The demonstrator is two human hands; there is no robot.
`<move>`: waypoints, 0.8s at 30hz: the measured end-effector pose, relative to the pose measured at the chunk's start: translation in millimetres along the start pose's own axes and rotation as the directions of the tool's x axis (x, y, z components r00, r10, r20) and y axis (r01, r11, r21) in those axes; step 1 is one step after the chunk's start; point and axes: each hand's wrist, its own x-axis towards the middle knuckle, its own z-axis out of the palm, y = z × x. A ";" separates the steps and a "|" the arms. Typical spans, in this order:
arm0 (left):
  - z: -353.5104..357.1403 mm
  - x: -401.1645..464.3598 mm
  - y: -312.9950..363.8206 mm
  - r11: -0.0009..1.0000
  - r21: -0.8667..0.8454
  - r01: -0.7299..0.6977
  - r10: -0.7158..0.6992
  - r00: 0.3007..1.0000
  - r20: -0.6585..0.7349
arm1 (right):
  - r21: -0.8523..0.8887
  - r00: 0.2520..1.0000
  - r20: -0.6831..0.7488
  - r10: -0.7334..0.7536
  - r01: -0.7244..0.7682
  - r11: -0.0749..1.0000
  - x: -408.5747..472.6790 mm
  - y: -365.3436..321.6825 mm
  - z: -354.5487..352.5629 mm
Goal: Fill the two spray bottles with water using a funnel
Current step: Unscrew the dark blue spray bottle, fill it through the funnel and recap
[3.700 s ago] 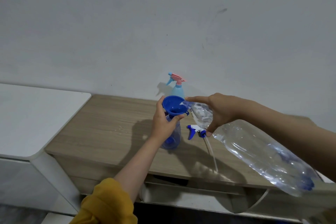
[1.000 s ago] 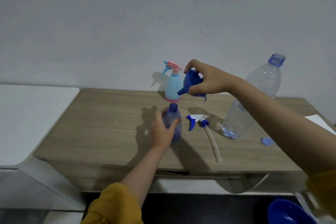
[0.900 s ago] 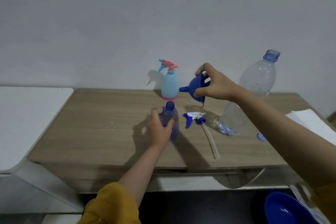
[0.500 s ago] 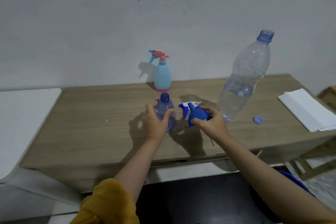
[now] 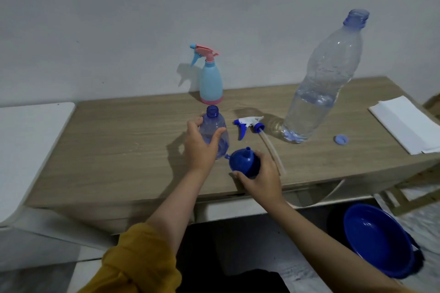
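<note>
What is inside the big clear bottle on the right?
The big clear bottle stands uncapped and holds water up to roughly the middle; above that it looks empty. Its cap lies on the table.

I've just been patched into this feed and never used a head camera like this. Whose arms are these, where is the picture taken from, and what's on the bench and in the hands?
There is no robot here: a person wears one camera on the head, looking forward and down, so the arms are their own. The left hand grips the purple spray bottle, which stands open on the wooden bench. The right hand holds the blue funnel, mouth down on the bench. Also there: the bottle's trigger head with its tube, a light blue spray bottle with its head on, a big uncapped water bottle, its cap and white paper.
</note>
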 end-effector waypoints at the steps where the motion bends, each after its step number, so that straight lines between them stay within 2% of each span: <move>1: 0.1 -0.5 0.1 1.000 0.002 0.000 0.000 1.000 -0.001 | 0.004 1.000 -0.002 0.005 -0.005 1.000 0.8 -2.1 -3.6; 7: 0.1 -2.9 3.8 1.000 0.024 0.013 -0.012 1.000 -0.012 | 0.041 0.973 -0.188 -0.131 0.141 0.989 40.3 -13.2 -39.3; 9: -0.1 -4.1 5.8 0.999 0.036 0.021 -0.021 1.000 -0.012 | 0.017 0.983 -0.162 -0.084 0.088 0.996 66.6 -15.5 -43.3; 14: -1.2 -5.2 11.6 0.998 0.050 0.024 -0.024 1.000 -0.012 | -0.214 0.999 0.023 0.043 -0.037 0.976 113.6 3.6 -28.1; 17: -3.9 -6.2 16.3 0.996 0.082 0.031 -0.031 1.000 0.000 | -0.309 0.991 0.100 0.092 -0.057 0.949 123.7 8.4 -21.5; 20: -5.4 -7.1 19.1 0.993 0.111 0.027 -0.028 1.000 0.000 | -0.303 0.991 0.105 0.085 -0.049 0.952 130.8 5.7 -19.5; 24: -5.9 -7.9 18.3 0.994 0.103 0.031 -0.032 0.999 0.016 | -0.178 0.989 0.092 0.114 -0.097 0.979 135.5 3.5 -22.4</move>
